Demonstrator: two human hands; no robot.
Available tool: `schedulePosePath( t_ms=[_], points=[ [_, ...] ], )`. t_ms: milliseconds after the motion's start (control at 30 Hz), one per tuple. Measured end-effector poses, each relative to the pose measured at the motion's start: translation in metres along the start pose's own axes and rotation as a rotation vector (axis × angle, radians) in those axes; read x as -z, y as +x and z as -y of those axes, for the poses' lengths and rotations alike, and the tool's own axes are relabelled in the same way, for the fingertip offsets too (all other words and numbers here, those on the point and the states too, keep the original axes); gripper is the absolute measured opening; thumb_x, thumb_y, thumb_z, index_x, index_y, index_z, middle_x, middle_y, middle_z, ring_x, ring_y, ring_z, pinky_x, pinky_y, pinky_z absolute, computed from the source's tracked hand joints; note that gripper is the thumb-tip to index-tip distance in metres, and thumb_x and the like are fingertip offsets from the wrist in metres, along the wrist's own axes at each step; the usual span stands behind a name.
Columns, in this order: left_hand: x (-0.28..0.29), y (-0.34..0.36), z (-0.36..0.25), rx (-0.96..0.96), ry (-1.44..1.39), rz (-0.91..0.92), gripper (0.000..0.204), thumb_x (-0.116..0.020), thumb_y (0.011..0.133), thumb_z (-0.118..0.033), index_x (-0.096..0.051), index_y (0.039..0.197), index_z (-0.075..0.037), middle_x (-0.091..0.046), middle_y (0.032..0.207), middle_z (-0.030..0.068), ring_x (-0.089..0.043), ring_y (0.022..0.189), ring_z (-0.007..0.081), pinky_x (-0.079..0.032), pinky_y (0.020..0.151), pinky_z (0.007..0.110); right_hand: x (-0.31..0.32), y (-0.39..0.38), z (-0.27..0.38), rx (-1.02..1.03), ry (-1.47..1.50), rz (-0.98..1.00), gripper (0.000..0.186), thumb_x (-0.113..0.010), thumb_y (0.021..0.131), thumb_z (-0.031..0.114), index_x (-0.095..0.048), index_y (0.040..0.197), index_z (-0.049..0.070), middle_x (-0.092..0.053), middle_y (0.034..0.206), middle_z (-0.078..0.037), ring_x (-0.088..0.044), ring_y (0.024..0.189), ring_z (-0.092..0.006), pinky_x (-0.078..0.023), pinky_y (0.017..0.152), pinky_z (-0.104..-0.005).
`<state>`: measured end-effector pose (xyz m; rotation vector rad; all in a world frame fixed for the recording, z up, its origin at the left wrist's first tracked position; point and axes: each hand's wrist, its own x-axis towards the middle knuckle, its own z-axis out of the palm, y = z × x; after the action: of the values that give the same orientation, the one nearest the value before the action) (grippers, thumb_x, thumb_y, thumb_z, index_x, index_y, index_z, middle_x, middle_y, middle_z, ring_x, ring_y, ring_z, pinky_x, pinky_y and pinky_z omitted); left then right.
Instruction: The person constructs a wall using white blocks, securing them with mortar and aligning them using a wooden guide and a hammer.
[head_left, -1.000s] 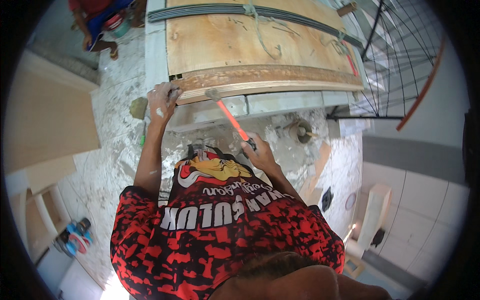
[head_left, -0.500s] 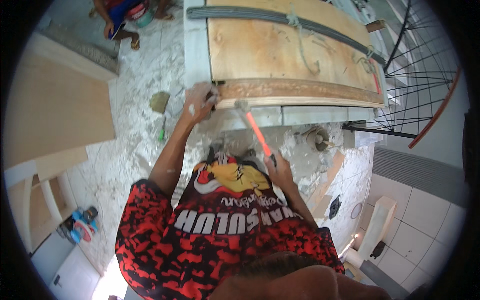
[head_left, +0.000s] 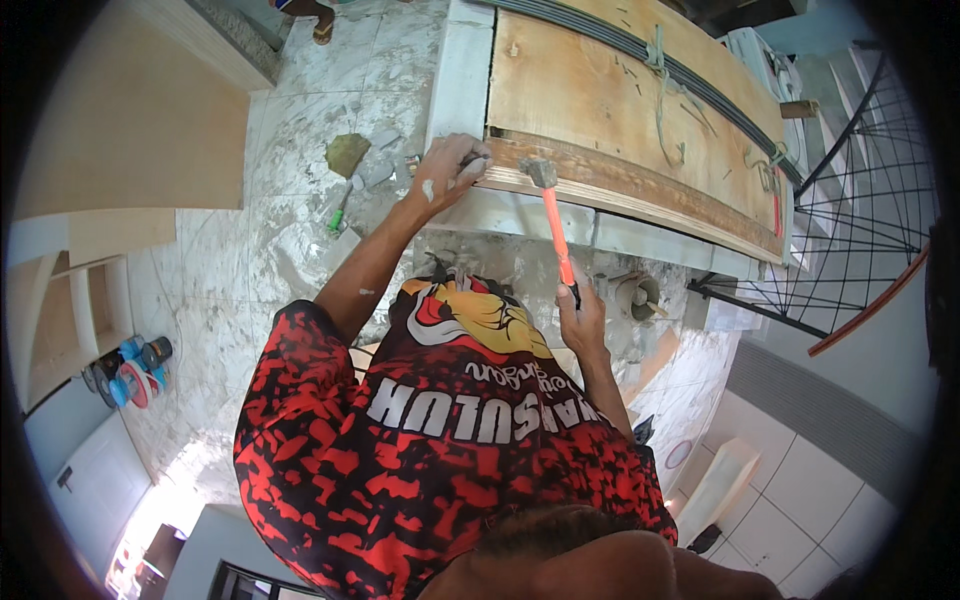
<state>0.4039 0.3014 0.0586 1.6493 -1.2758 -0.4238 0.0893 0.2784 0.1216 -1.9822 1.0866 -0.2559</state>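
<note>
My right hand [head_left: 582, 318] grips a hammer [head_left: 555, 228] by the lower end of its orange handle. The hammer's grey head is over the wooden strip [head_left: 620, 182] along the near edge of a plywood panel [head_left: 590, 90], a short way right of my left hand. At the strip's left end, my left hand [head_left: 452, 170] is closed, its fingers curled against the corner where the panel meets a pale block border [head_left: 455, 90]. Whatever those fingers pinch is hidden. Grey dust or mortar marks the left hand.
Bundled grey rods [head_left: 590, 35] tied with cord cross the panel. A spoked wheel [head_left: 860, 190] stands at the right. A bucket [head_left: 632, 296], a green-handled tool [head_left: 338, 215] and a mossy-coloured lump [head_left: 347, 154] lie on the dusty floor. Large boards [head_left: 130, 120] stand at left.
The view has shifted, so the panel sits farther right. The hammer head has moved from the strip's near edge to above the strip. My left hand stays at the strip's left end.
</note>
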Motion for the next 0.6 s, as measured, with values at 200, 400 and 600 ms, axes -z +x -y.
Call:
schedulePosePath(
  t_ms=[200, 400, 600],
  points=[
    [-0.031, -0.055, -0.013, 0.158, -0.294, -0.313, 0.02, -0.068, 0.088, -0.016, -0.063, 0.1, -0.001, -0.066, 0.089, 0.0078, -0.061, 0.081, 0.0127, -0.049, 0.073, 0.027, 0.025, 0.003, -0.02, -0.022, -0.094, 0.061, 0.046, -0.05, 0.098, 0.034, -0.05, 0.134, 0.005, -0.065, 0.099, -0.021, -0.065, 0.083, -0.0295, -0.049, 0.076, -0.0379],
    [-0.09, -0.072, -0.018, 0.375, -0.508, -0.527, 0.021, -0.071, 0.086, -0.015, -0.064, 0.101, -0.002, -0.064, 0.091, 0.0043, -0.058, 0.082, 0.0103, -0.048, 0.074, 0.026, 0.07, 0.034, -0.037, 0.154, -0.27, 0.126, 0.045, -0.05, 0.098, 0.034, -0.05, 0.134, 0.007, -0.065, 0.102, -0.022, -0.066, 0.085, -0.034, -0.05, 0.075, -0.04],
    [-0.14, -0.051, -0.045, 0.532, -0.707, -0.977, 0.024, -0.074, 0.082, -0.017, -0.062, 0.097, -0.002, -0.06, 0.085, 0.0034, -0.055, 0.076, 0.0108, -0.047, 0.071, 0.025, 0.129, 0.09, -0.036, 0.257, -0.365, 0.372, 0.043, -0.053, 0.096, 0.027, -0.05, 0.133, 0.005, -0.064, 0.11, -0.022, -0.067, 0.09, -0.0327, -0.05, 0.079, -0.0396]
  ],
)
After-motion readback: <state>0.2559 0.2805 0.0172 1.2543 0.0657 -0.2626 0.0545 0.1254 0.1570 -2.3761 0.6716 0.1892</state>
